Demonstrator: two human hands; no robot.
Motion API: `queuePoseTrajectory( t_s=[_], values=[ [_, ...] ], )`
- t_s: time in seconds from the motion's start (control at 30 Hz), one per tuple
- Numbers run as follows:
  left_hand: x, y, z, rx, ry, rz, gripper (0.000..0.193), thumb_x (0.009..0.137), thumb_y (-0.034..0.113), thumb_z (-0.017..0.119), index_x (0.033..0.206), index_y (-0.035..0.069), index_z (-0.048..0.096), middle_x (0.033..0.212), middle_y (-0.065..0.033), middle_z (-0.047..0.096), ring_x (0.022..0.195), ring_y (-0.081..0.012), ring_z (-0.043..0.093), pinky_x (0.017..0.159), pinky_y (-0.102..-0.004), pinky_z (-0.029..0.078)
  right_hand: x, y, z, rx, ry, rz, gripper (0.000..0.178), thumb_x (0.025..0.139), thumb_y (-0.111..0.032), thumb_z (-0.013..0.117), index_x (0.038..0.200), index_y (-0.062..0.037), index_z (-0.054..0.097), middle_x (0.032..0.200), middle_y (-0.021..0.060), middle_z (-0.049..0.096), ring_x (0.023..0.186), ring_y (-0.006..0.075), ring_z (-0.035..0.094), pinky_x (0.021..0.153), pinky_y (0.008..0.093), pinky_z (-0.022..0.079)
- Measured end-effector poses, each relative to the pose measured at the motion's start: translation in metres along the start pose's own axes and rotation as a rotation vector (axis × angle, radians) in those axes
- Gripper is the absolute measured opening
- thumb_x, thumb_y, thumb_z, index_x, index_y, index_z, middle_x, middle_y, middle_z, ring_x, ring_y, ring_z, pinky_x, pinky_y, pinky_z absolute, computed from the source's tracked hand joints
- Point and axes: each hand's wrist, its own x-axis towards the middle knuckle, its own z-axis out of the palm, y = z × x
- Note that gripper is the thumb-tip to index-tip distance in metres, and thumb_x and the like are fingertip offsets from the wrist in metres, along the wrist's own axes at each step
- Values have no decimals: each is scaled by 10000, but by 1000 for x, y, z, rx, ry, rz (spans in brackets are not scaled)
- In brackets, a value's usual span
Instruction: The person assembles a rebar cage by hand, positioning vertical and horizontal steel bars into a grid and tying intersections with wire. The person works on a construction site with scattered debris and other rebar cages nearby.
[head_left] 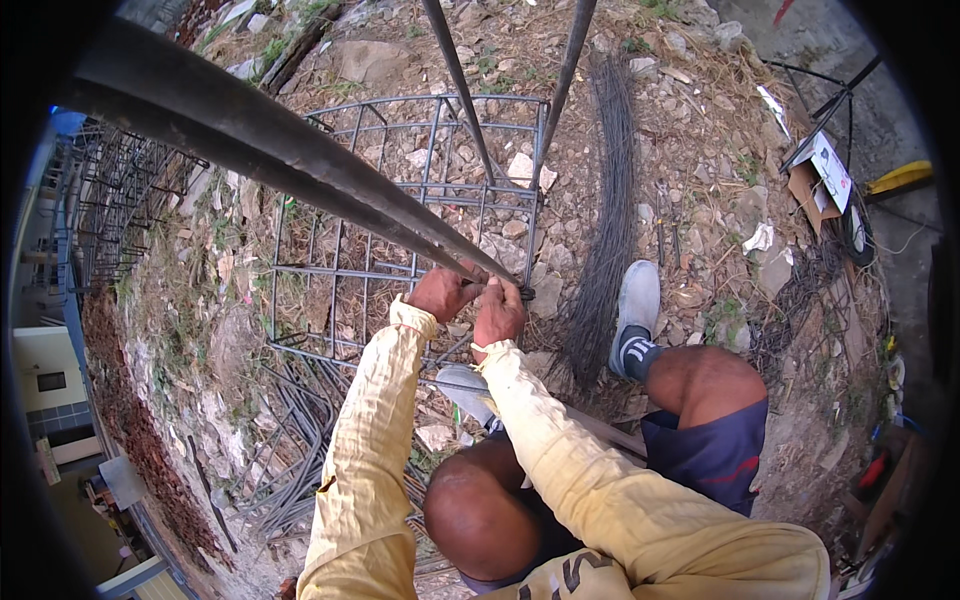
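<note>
My left hand [440,293] and my right hand [498,312] meet at the near right corner of a rebar cage [350,271], knuckles up and fingers closed. Whatever small thing they pinch is hidden between the fingers. Right above them, a thick dark steel bar [300,150] slants down from the upper left and ends beside my fingertips. Under my right fingertips a dark bar end [527,293] shows. The cage, made of thin grey bars tied into a grid, lies on stony ground.
Two more upright bars [567,85] rise at the cage's far right. A long bundle of thin dark wire [605,220] lies right of it. Bent rods [300,435] are heaped at lower left. An open cardboard box [815,190] stands at right; more cages [115,200] are far left.
</note>
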Motion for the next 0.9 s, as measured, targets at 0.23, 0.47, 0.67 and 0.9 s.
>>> queuePoseTrajectory(
  t_s=[0.23,0.47,0.67,0.9],
  values=[
    [-4,5,13,13,154,-45,241,876,253,652,1042,79,645,896,-207,691,862,-409,657,769,-501,510,-2,10,-21,-198,-201,-109,350,957,-138,528,1272,-2,600,1216,173,653,1101,273,630,965,357,465],
    [-9,-3,32,87,309,-8,368,844,206,675,1140,19,564,860,-217,689,809,-435,650,740,-509,513,6,-6,-27,-383,-353,-120,405,957,-194,444,1312,-58,583,1228,211,636,1158,345,606,985,375,450],
    [-8,10,34,-148,412,-25,474,836,173,689,1220,-19,487,875,-225,687,828,-443,649,736,-496,518,31,-15,-38,-505,-583,-188,439,911,-147,417,1318,-76,566,1226,240,615,1140,394,588,966,402,455],
    [-22,0,21,-7,345,-26,391,836,174,686,1187,58,560,961,-229,675,922,-429,634,811,-503,496,37,-23,-35,-690,-662,-338,407,904,-124,440,1275,-103,604,1206,229,623,1020,405,629,873,429,520]
  ],
)
